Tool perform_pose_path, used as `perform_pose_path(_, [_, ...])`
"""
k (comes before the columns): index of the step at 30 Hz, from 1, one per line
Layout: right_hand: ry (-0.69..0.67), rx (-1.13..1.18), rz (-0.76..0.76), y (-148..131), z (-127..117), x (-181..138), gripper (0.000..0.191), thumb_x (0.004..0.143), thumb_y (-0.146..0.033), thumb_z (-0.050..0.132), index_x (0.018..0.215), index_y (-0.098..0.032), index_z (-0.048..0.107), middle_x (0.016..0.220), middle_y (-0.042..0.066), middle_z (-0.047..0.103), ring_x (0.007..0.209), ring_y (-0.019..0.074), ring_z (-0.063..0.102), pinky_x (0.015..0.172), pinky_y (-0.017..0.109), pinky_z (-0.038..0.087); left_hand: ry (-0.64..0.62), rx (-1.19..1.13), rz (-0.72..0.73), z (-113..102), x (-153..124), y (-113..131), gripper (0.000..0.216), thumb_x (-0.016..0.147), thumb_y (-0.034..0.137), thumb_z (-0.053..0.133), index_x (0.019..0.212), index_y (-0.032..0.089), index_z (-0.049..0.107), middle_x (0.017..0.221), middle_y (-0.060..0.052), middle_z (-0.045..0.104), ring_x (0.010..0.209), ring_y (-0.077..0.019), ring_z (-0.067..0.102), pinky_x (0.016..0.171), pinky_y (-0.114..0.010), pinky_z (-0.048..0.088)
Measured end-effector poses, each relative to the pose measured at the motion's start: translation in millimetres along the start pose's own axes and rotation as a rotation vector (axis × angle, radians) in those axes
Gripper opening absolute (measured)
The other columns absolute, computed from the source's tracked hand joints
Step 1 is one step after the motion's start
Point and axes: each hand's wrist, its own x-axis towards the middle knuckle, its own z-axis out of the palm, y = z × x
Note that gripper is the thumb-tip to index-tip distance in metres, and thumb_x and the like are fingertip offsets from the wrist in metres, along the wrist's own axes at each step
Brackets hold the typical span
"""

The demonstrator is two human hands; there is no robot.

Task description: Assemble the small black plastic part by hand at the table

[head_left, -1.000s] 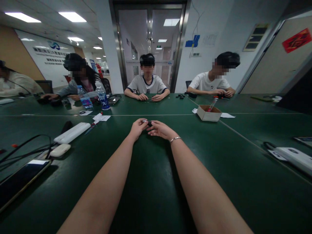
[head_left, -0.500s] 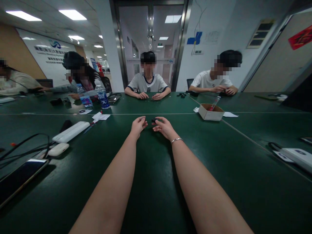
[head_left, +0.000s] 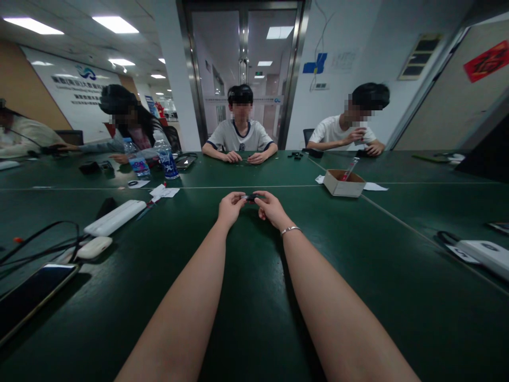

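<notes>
A small dark object [head_left: 250,198] with a shiny part at its left end is held level between my two hands, just above the green table [head_left: 254,276]. It is too small for me to name its kind. My left hand [head_left: 231,208] is closed, its thumb and fingers pinching the left end. At the right end, my right hand [head_left: 271,208] grips it between thumb and forefinger, the other fingers curled below. A silver bracelet [head_left: 290,229] circles my right wrist.
A small box [head_left: 344,187] with a clear tube in it stands right of my hands. Left are bottles [head_left: 167,162], papers [head_left: 165,192], a white power bank [head_left: 116,218], cables and a phone [head_left: 35,297]. Across the table sits a person [head_left: 240,135]; others sit either side.
My left hand has moved right to meet my right hand and now pinches the dark object's left end. The person at the right has raised one hand.
</notes>
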Motion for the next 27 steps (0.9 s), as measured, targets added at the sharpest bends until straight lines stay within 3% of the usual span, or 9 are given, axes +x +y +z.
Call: perform_pose_path(27, [-0.025,-0.046,-0.018,4.5,-2.5,1.9,0.028,0.084,-0.026,0.062,0.11,-0.016,0.057,0.069,-0.001,0.065,0.034,0.0058,0.046,0.03,0.015,0.033,-0.029,0.056,-0.05,-0.6,-2.4,1.2,0.021,0.073,0.02,0.076,0.091,0.013,0.069,0.082,-0.008,0.072,0.08,-0.0194,0.069,0.074,-0.031,0.055])
